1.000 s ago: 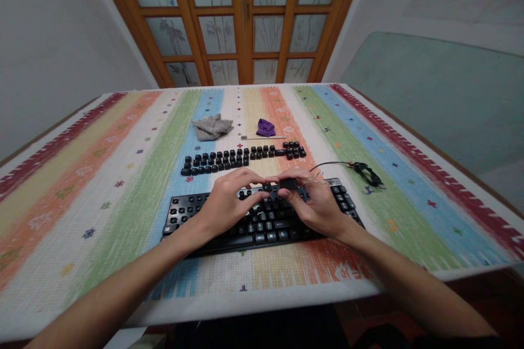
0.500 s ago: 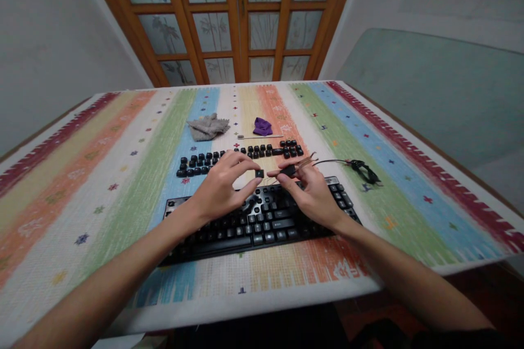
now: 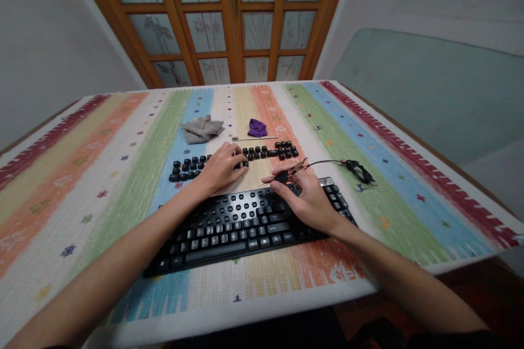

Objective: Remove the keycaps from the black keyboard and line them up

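A black keyboard [image 3: 237, 234] lies near the table's front edge, its upper rows bare of keycaps and its lower rows still covered. My left hand [image 3: 223, 170] is at the rows of loose keycaps [image 3: 257, 152] behind the keyboard. Its thumb and fingertips are closed around a black keycap [image 3: 245, 164] at the near side of those rows. Above the keyboard's right part, my right hand [image 3: 305, 193] grips a small black keycap puller [image 3: 281, 176] with thin wires at its ends. The fingers partly cover the puller.
Behind the keycaps lie a grey cloth [image 3: 201, 130], a purple cloth [image 3: 257, 128] and a thin brush [image 3: 256, 138]. A bundled black cable [image 3: 359, 172] rests to the right. A striped cloth [image 3: 135, 218] covers the table.
My left hand has moved left and away from the puller, carrying the keycap to the loose rows. My right hand still holds the puller near the same spot. The view has shifted slightly.
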Demonstrator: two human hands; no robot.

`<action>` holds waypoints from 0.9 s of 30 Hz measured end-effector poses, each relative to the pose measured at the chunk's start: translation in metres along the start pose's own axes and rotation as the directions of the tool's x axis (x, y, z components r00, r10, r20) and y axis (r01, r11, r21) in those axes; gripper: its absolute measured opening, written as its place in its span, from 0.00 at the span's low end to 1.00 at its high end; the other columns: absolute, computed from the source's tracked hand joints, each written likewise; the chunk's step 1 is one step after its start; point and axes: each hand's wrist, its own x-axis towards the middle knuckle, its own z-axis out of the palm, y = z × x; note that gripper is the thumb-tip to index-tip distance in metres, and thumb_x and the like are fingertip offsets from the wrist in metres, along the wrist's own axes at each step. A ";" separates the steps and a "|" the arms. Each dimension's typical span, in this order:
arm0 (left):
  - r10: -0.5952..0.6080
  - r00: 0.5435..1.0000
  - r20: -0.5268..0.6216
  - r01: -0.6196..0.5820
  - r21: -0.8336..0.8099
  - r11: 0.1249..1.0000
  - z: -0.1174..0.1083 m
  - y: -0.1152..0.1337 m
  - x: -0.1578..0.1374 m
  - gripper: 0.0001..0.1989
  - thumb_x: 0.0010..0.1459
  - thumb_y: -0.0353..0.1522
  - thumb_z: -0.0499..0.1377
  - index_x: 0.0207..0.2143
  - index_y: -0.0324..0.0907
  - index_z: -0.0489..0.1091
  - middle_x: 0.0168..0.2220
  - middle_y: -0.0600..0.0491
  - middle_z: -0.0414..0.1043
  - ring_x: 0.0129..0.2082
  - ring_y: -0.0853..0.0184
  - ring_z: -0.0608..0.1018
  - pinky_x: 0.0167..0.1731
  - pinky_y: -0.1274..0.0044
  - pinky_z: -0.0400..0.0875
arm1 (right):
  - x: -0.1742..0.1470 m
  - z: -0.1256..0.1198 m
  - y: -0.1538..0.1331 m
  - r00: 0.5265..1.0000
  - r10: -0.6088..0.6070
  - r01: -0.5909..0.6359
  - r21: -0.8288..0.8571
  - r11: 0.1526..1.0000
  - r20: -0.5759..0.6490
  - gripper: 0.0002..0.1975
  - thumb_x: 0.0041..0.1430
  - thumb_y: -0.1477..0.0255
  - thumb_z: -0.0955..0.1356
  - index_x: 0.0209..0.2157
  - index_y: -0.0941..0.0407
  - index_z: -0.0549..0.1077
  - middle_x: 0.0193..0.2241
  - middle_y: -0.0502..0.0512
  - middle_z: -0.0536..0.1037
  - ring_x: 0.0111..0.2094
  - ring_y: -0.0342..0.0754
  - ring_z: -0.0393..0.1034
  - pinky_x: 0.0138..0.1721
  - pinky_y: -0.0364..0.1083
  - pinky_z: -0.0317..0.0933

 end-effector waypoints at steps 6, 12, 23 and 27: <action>0.033 0.999 0.041 -0.036 0.077 0.996 0.005 -0.003 0.001 0.07 0.62 0.32 0.59 0.37 0.37 0.76 0.41 0.44 0.70 0.41 0.58 0.69 0.41 0.66 0.72 | 0.000 -0.004 -0.002 0.996 -0.005 0.006 -0.005 1.000 0.093 0.06 0.65 0.68 0.68 0.42 0.56 0.71 0.39 0.56 0.81 0.39 0.48 0.76 0.42 0.49 0.69; 0.047 0.998 0.049 -0.053 0.118 0.992 0.005 -0.003 0.001 0.08 0.62 0.32 0.59 0.36 0.36 0.75 0.40 0.43 0.70 0.40 0.58 0.69 0.41 0.66 0.71 | 0.002 -0.006 -0.006 0.932 -0.061 0.091 -0.067 0.994 0.357 0.05 0.66 0.71 0.67 0.41 0.57 0.73 0.39 0.56 0.80 0.40 0.48 0.75 0.44 0.48 0.67; 0.036 0.998 0.053 -0.042 0.105 0.994 -0.001 -0.003 0.000 0.07 0.62 0.32 0.59 0.37 0.38 0.74 0.41 0.44 0.70 0.41 0.58 0.70 0.42 0.66 0.72 | 0.004 -0.009 -0.002 0.915 -0.076 0.131 -0.113 0.985 0.397 0.05 0.66 0.70 0.67 0.41 0.56 0.74 0.39 0.56 0.80 0.40 0.49 0.75 0.45 0.49 0.67; -0.004 1.000 0.005 0.004 0.063 0.998 -0.009 0.003 -0.005 0.08 0.64 0.33 0.58 0.39 0.39 0.74 0.42 0.44 0.71 0.43 0.57 0.71 0.44 0.64 0.72 | 0.003 -0.009 -0.003 0.920 -0.060 0.125 -0.147 0.981 0.386 0.05 0.66 0.70 0.68 0.40 0.55 0.74 0.38 0.56 0.80 0.39 0.49 0.75 0.45 0.50 0.67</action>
